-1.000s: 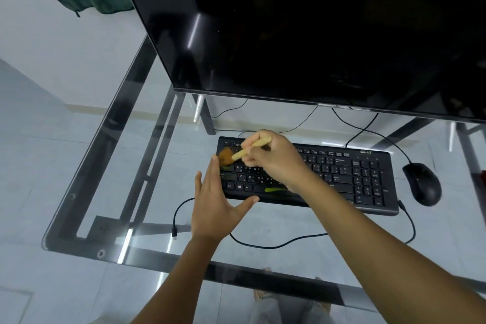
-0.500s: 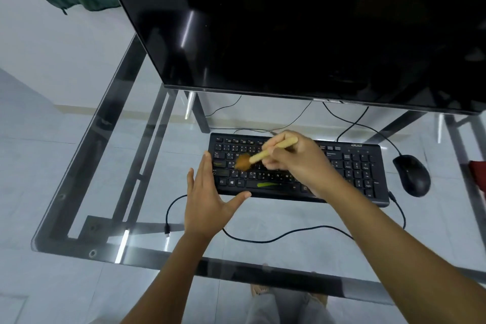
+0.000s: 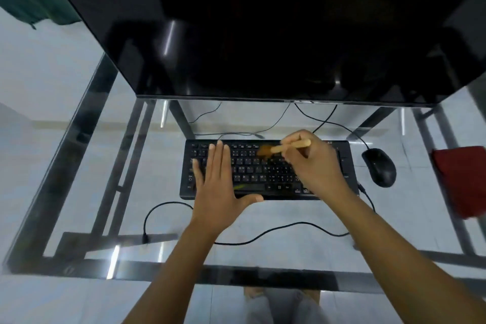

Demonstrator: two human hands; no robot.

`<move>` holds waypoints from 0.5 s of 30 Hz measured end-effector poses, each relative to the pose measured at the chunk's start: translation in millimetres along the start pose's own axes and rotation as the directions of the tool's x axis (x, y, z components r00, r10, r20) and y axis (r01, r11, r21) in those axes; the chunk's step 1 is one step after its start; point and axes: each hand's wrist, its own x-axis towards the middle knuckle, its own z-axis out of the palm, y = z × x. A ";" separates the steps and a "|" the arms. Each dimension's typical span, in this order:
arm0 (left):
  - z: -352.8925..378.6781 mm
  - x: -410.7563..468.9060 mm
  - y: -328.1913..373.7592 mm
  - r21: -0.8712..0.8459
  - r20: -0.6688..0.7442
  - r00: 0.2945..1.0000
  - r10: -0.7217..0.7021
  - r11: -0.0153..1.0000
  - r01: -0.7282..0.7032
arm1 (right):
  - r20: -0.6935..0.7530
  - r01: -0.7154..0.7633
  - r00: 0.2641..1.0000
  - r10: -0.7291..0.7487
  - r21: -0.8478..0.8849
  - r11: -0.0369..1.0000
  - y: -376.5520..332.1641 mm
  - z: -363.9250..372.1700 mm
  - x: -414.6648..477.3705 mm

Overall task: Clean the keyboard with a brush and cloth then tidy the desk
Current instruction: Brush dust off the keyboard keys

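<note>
A black keyboard [image 3: 252,173] lies on the glass desk [image 3: 263,221] below the monitor. My right hand [image 3: 313,163] grips a small wooden-handled brush [image 3: 278,149], whose brown bristles touch the upper middle keys. My left hand [image 3: 221,187] lies flat, fingers together, on the left half of the keyboard. A red cloth [image 3: 462,179] rests at the desk's right edge. A small green fleck [image 3: 239,187] sits near the space bar.
A large dark monitor [image 3: 263,26] hangs over the back of the desk. A black mouse [image 3: 379,167] sits right of the keyboard. A loose black cable [image 3: 276,231] curls across the glass in front. The metal frame [image 3: 86,139] shows through the glass.
The brush has swept from the keyboard's upper left toward its middle. My left hand has moved from the desk beside the keyboard onto its left keys. The view has shifted left.
</note>
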 end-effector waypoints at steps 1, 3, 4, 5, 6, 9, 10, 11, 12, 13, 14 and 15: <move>1.2 2.8 6.1 0.015 0.019 1.000 0.018 1.000 -0.019 | 0.122 -0.079 0.990 0.072 0.049 0.996 1.2 -4.4 -2.1; 4.3 6.6 17.1 0.026 0.048 0.998 0.047 0.999 -0.048 | 0.247 -0.110 0.963 0.109 -0.008 0.994 8.4 -9.4 -8.5; 6.0 8.3 22.3 0.024 0.058 0.997 0.054 0.998 -0.055 | 0.183 -0.062 0.980 0.074 -0.067 0.996 15.0 -12.2 -8.8; 7.4 10.0 27.6 0.018 0.065 0.996 0.054 0.998 -0.056 | 0.052 0.004 0.999 0.003 -0.148 0.989 17.4 -16.5 -8.9; 8.8 11.6 32.6 0.007 0.071 0.996 0.053 0.999 -0.054 | -0.077 0.041 0.996 -0.055 -0.180 0.983 18.0 -20.5 -9.1; 11.7 16.4 45.5 -0.008 0.088 0.993 0.075 0.997 -0.074 | 0.003 -0.031 1.000 0.031 0.010 0.999 18.2 -32.5 -10.1; 12.4 18.2 49.3 -0.005 0.103 0.991 0.084 0.996 -0.084 | 0.165 -0.106 0.982 0.097 0.045 0.993 18.7 -32.9 -11.8; 13.6 20.0 53.1 -0.001 0.120 0.989 0.090 0.996 -0.090 | 0.259 -0.124 0.959 0.115 0.018 0.992 16.7 -34.1 -15.3; 14.7 21.9 57.2 0.001 0.133 0.987 0.095 0.995 -0.096 | 0.257 -0.091 0.961 0.105 -0.063 0.994 22.8 -34.4 -15.1; 15.6 23.4 61.4 0.001 0.140 0.985 0.101 0.995 -0.102 | 0.146 -0.038 0.988 0.057 -0.131 0.991 26.8 -36.6 -13.3; 16.6 24.7 65.8 0.000 0.145 0.984 0.105 0.994 -0.107 | -0.020 0.011 1.000 -0.014 -0.181 0.984 29.0 -40.3 -11.3; 17.8 25.7 70.1 0.000 0.151 0.983 0.106 0.994 -0.107 | -0.131 0.012 0.991 -0.033 -0.157 0.987 30.5 -44.1 -11.4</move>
